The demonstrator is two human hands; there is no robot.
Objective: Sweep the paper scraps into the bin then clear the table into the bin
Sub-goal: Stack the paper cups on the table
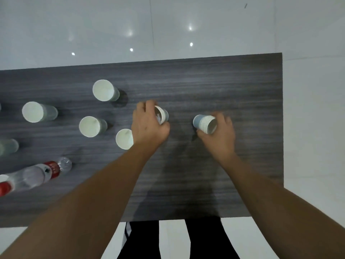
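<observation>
My left hand [148,126] grips a tilted paper cup [162,114] above the middle of the dark wooden table [233,86]. A stack of nested paper cups [204,123] lies on its side in my right hand [219,136], a little to the right, its base pointing left. Several more white paper cups stand upright on the left half of the table, one [124,139] partly hidden behind my left wrist. No paper scraps and no bin are in view.
Two clear plastic bottles with red labels lie at the left edge, one [40,173] in full view and one [4,187] cut off. The table's right edge runs along [282,118]. White glossy floor surrounds the table; my legs show below its near edge.
</observation>
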